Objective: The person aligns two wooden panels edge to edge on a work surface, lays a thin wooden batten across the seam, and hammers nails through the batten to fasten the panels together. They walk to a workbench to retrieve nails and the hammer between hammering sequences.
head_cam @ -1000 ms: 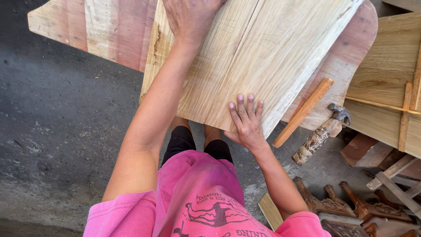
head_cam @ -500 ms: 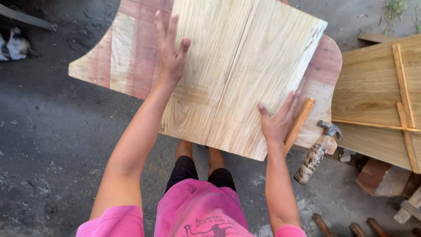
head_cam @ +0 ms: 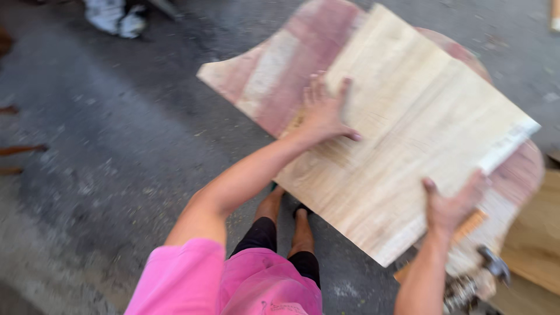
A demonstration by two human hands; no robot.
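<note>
A pale rectangular wooden board (head_cam: 408, 134) lies tilted on top of a larger curved panel of pink and cream wood (head_cam: 268, 76). My left hand (head_cam: 324, 111) presses flat on the board near its left edge, fingers spread. My right hand (head_cam: 452, 204) grips the board's lower right edge, thumb on top. The picture is blurred by motion.
A hammer (head_cam: 493, 265) with a rough handle lies on the ground at the lower right, beside a thin wooden strip (head_cam: 466, 224). More light wooden panels (head_cam: 539, 233) sit at the right edge. The floor is dark concrete (head_cam: 105, 151). A white bundle (head_cam: 114, 14) lies top left.
The board has turned clockwise and shifted right in view. My right hand went from lying flat on the board to gripping its edge. The camera has swung left.
</note>
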